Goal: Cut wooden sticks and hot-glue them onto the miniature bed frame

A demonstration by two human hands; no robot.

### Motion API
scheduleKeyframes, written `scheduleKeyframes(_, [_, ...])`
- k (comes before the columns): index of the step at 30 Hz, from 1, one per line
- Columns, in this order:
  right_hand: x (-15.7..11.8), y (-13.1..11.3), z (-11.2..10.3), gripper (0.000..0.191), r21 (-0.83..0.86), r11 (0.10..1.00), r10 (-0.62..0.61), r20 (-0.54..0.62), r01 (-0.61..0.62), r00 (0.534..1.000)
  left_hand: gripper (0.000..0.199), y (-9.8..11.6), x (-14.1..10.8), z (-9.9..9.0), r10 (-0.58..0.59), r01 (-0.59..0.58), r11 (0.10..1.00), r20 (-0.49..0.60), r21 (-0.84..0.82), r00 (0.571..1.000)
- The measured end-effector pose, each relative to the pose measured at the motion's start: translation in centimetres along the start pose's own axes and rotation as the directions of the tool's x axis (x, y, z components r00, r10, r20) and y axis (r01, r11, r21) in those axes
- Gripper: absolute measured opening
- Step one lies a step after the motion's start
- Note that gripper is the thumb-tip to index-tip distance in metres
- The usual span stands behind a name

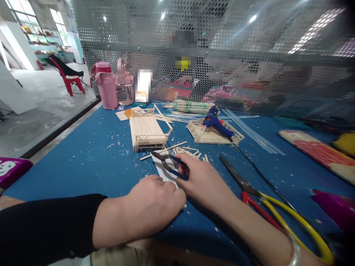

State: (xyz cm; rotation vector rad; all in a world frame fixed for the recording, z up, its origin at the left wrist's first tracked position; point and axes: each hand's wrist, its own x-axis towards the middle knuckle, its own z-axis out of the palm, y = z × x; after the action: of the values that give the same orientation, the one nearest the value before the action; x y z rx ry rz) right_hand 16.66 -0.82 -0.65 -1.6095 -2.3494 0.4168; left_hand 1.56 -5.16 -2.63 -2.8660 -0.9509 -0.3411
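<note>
Table (91,155): blue, chip-strewn, mesh screen (119,33) at 12 o'clock.
Right grip (203,179): wrapped round the handles of cutters (164,157), tips aimed at 10 o'clock.
Left grip (158,199): curled knuckles-up, 8 o'clock from the right; contents hidden, couldn't tell if it held anything.
Slim stick (180,144): long axis roughly 8-to-2, by the cutter tips; contact unclear. Right hand was nearer.
Short pieces (191,150): loose, 11 o'clock from right grip.
Stick-built frame (148,127): between 10 and 11, beyond the tips, apart from both hands.
</note>
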Motion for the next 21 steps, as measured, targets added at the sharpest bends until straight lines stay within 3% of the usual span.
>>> scheduleKeyframes(8, [0.6,0.8,-0.4,0.028,-0.079,0.991,0.102,-0.044,-0.106,0.994,0.018,-0.3,-0.2,-0.3,-0.079,0.083,0.995,0.061,-0.056,0.995])
scheduleKeyframes(10, [0.8,1.3,-0.6,0.031,-0.128,0.981,0.138,-0.075,-0.146,0.988,0.017,-0.6,-0.3,-0.6,-0.13,0.135,0.982,0.046,-0.133,0.99])
scheduleKeyframes(12, [0.9,1.6,-0.7,0.033,-0.126,0.977,0.155,-0.122,-0.17,0.98,0.018,-0.9,-0.3,-1.0,-0.234,0.229,0.92,0.023,-0.317,0.972])
scheduleKeyframes(14, [0.8,1.9,-0.9,0.037,-0.047,0.987,0.145,-0.189,-0.157,0.971,0.018,-1.3,-0.2,-1.2,-0.373,0.286,0.738,-0.016,-0.611,0.928])
scheduleKeyframes(17, [0.4,2.4,-1.3,0.042,0.141,0.989,0.074,-0.271,-0.036,0.96,0.023,-2.0,0.4,-1.2,-0.537,0.169,0.26,0.003,-0.951,0.843])
scheduleKeyframes(19, [0.2,2.7,-1.5,0.046,0.202,0.977,-0.009,-0.278,0.068,0.961,0.019,-2.3,0.9,-1.2,-0.586,0.105,-0.04,0.108,-0.994,0.803])
scheduleKeyframes(21, [0.0,2.9,-1.8,0.052,0.184,0.973,-0.088,-0.261,0.14,0.961,0.017,-2.6,1.5,-1.2,-0.593,0.113,-0.225,0.229,-0.968,0.772])
